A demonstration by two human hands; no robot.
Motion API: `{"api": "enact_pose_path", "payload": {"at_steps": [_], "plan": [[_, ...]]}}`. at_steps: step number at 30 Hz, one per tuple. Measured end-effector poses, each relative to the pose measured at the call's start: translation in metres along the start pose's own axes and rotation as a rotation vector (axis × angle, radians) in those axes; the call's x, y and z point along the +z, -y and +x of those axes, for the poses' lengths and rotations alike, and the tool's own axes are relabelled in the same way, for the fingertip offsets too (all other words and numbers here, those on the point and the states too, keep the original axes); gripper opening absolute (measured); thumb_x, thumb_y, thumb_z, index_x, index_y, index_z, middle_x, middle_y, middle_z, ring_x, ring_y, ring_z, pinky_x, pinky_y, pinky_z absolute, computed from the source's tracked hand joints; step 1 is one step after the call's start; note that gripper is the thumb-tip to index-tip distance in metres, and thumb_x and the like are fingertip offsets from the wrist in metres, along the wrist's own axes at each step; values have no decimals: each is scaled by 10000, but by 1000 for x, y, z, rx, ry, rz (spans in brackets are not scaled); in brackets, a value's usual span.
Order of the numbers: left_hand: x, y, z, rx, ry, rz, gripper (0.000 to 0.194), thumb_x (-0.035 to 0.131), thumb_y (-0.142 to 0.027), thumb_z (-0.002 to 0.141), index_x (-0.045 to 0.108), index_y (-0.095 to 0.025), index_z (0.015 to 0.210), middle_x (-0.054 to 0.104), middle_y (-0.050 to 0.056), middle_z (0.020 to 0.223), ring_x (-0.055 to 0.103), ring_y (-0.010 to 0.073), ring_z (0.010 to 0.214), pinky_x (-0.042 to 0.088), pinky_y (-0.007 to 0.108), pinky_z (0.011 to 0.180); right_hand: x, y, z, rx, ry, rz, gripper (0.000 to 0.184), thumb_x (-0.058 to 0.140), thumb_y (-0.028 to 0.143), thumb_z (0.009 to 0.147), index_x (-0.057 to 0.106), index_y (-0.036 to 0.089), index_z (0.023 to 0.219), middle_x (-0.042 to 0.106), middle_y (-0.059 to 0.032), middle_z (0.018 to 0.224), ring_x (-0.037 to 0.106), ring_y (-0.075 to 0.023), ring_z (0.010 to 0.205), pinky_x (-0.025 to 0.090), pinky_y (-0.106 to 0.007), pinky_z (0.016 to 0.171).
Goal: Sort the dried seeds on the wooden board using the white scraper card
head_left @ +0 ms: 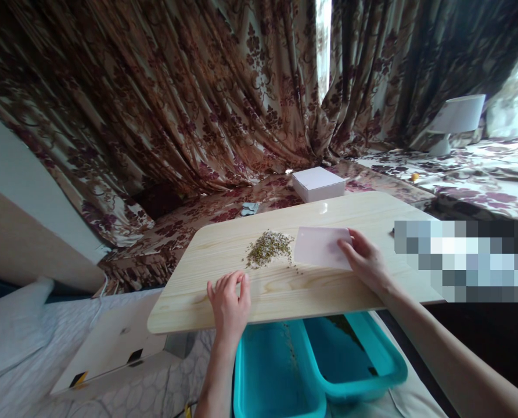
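Observation:
A light wooden board (224, 238) lies in front of me like a low table top. On it sits a small heap of greenish-yellow seeds or dried bits (268, 248). Right of the heap my right hand (366, 261) holds a pale pink flat scraper card (319, 247) against the board, fingers closed over its right edge. My left hand (229, 302) rests on the board's near edge, just below the heap, fingers curled with thumb and forefinger pinched together; anything between them is too small to see.
Two turquoise plastic tubs (374, 380) stand below the board's near edge. A white box (319, 183) sits beyond the board on patterned fabric. Floral curtains hang behind, with a white lamp (454, 119) at the far right. A flat cardboard piece (111, 348) lies at lower left.

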State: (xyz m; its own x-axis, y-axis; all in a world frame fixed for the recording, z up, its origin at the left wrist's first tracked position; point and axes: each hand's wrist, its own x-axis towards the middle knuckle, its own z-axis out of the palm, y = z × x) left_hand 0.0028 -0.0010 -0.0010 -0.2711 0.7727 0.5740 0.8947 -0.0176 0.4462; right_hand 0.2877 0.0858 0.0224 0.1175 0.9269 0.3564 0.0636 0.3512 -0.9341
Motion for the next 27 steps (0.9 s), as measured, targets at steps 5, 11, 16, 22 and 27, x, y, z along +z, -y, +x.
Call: {"api": "enact_pose_path", "payload": {"at_steps": [5, 11, 16, 22, 27], "plan": [[0, 1, 0, 8, -12, 1, 271, 450, -363, 916, 679, -222, 951, 725, 81, 982, 632, 217, 950, 211, 521, 1105, 3, -2, -1, -18, 65, 15, 371, 639, 504, 763, 587, 214, 988, 657, -15, 723, 613, -165, 631, 484, -262, 531], [1, 1, 1, -2, 7, -1, 272, 445, -368, 919, 674, -225, 953, 722, 78, 997, 629, 223, 954, 198, 533, 1105, 2, -3, 0, -5, 12, -16, 373, 662, 504, 742, 592, 207, 958, 653, -12, 697, 608, -160, 605, 472, -252, 507], [1, 1, 0, 9, -5, 6, 276, 448, -374, 918, 677, -225, 958, 722, 81, 988, 630, 220, 954, 210, 519, 1107, 5, 2, -2, -23, 50, 11, 395, 662, 518, 743, 582, 206, 972, 660, -9, 694, 591, -150, 582, 470, -258, 507], [1, 1, 0, 14, -8, 8, 283, 436, -375, 923, 673, -225, 958, 724, 81, 987, 629, 218, 950, 209, 501, 1110, 5, 0, -1, -30, 32, -15, 394, 657, 518, 749, 579, 203, 973, 672, -17, 713, 602, -156, 605, 465, -257, 510], [1, 2, 0, 7, -1, 6, 264, 442, -363, 921, 671, -235, 955, 724, 75, 1001, 630, 223, 961, 208, 511, 1106, 7, 1, 4, -18, 40, 17, 374, 643, 497, 763, 585, 202, 986, 700, -36, 760, 629, -162, 631, 481, -254, 529]]}}
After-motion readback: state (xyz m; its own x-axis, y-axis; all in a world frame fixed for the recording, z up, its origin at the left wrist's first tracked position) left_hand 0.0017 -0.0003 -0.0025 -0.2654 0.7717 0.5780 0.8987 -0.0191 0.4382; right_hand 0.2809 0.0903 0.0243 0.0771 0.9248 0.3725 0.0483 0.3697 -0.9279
